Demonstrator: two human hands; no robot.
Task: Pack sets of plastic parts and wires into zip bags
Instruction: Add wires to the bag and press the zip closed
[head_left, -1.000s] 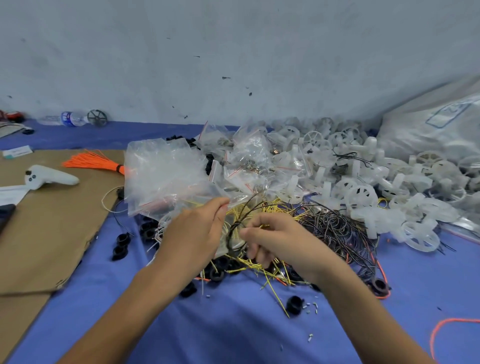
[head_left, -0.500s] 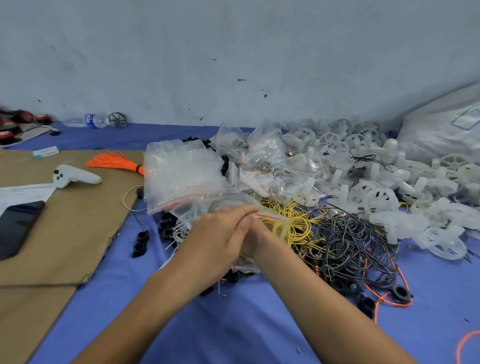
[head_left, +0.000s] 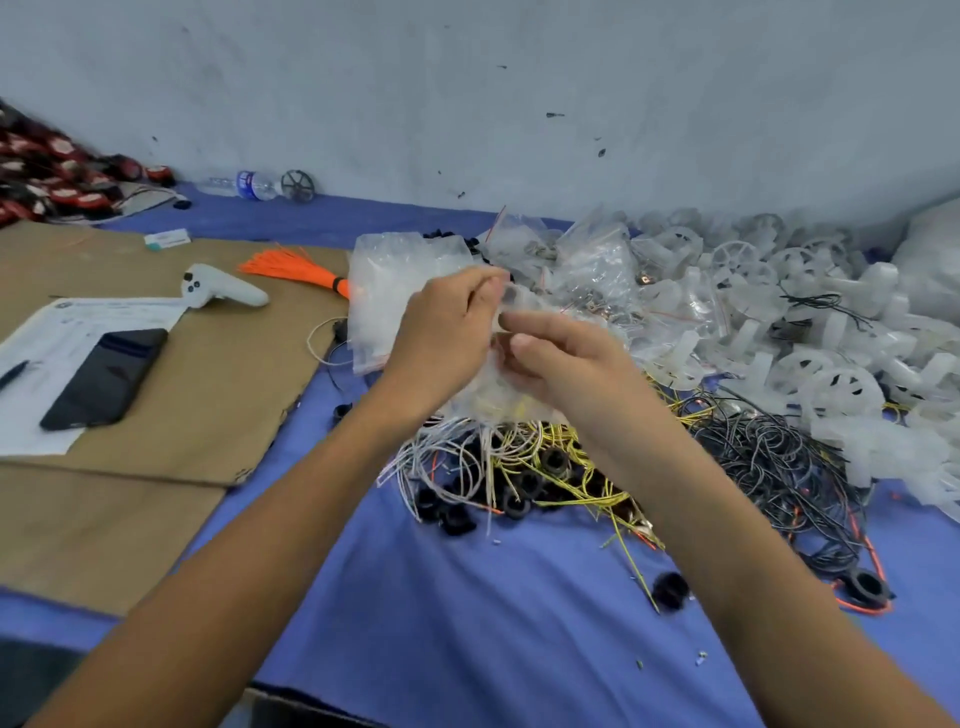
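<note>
Head view: a clear zip bag (head_left: 493, 387) is held raised over the wire heap (head_left: 524, 462) at mid-counter (head_left: 467, 623), pinched at its top by the left hand (head_left: 441, 338) and gripped by the right hand (head_left: 566, 358) with curled fingers, plastic parts (head_left: 831, 384) being heaped toward the right edge.

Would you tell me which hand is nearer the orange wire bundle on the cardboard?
Left. The left hand sits just right of the orange wire bundle; the right hand is farther right, beyond it.
</note>
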